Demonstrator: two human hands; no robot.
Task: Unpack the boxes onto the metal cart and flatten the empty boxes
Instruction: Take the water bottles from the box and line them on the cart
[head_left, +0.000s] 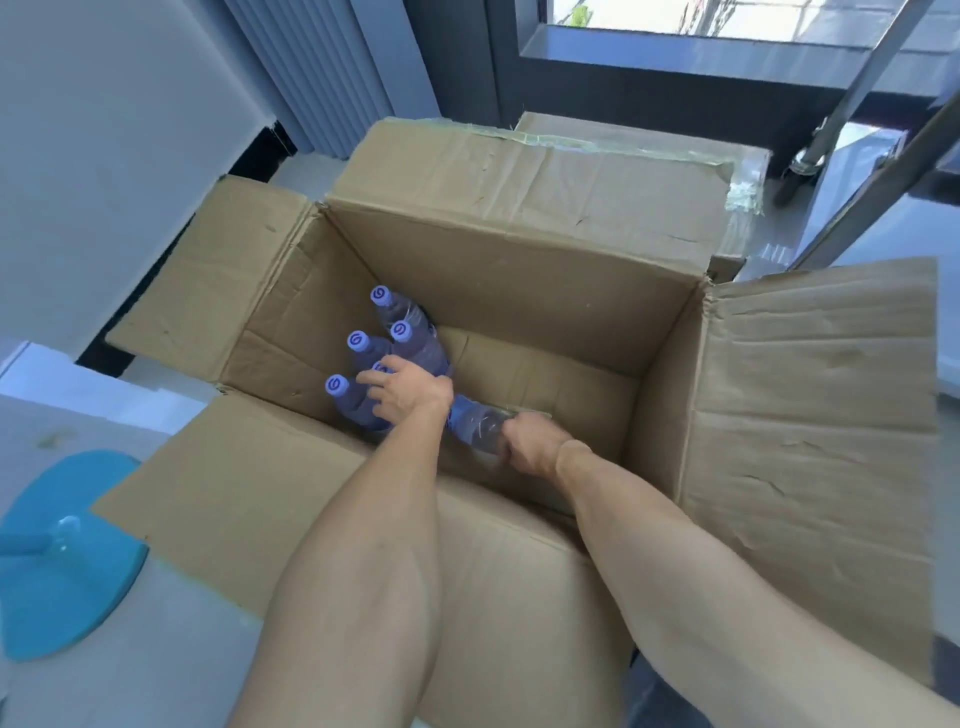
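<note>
Cardboard box (519, 270): open, flaps splayed, on the floor.
Bottles (395, 338): purple-capped, shrink-wrapped pack, inside the box's left end.
Left hand (408, 389): reaching down, grip curled over the pack's top.
Right hand (530, 447): clenched on the pack's near end.

Open brown box (519, 291), flaps splayed; purple-capped bottles (395, 332) (shrink-wrapped pack) tilted inside at left; metal cart (852, 93) beyond.

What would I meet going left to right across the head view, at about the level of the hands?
Blue round base → left flap of the open cardboard box → purple-capped bottles → left hand, on the bottles → right hand, gripping the clear bottle lying down → right flap.
</note>
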